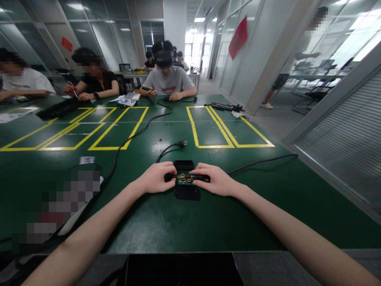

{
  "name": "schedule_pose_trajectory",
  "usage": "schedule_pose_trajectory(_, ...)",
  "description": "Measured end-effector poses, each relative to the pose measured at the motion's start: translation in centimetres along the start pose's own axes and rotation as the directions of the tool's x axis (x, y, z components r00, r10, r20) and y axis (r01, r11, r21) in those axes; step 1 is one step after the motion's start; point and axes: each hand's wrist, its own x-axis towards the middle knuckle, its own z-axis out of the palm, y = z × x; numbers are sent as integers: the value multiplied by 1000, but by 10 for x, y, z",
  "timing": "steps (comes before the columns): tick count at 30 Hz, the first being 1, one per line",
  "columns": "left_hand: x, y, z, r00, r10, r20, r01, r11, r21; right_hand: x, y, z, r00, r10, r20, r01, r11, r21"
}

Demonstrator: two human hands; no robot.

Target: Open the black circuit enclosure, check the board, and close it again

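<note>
A small green circuit board [185, 180] with copper coils sits between my two hands. My left hand [156, 177] is closed on the black cable end at the board's left side. At its right side, my right hand [219, 179] pinches the other black cable end [204, 178]. One black plastic case half [183, 163] lies just beyond the board. Another black case piece [188, 193] is directly under and in front of it. Whether the board rests in that piece is hard to tell.
A black power plug [182, 144] on its cord lies beyond my hands. A long black cable [145, 127] crosses the green table [166, 234], which has yellow tape outlines. A folded tripod [224, 107] lies at the far right edge. A co-worker [169, 79] sits opposite.
</note>
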Motion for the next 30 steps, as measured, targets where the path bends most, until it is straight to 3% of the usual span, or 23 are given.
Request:
schedule_pose_trajectory(10,0,-4,2,999,-44,-22,44,999,9,1,-11,6,992,83,-96,-91,993,-76)
schedule_pose_trajectory(21,3,-4,6,994,-62,-93,65,997,29,8,-7,10,970,115,-214,-149,977,-150)
schedule_pose_trajectory(30,2,-6,2,983,-109,-150,96,991,-95,0,7,-13,965,108,-239,-139,983,-121)
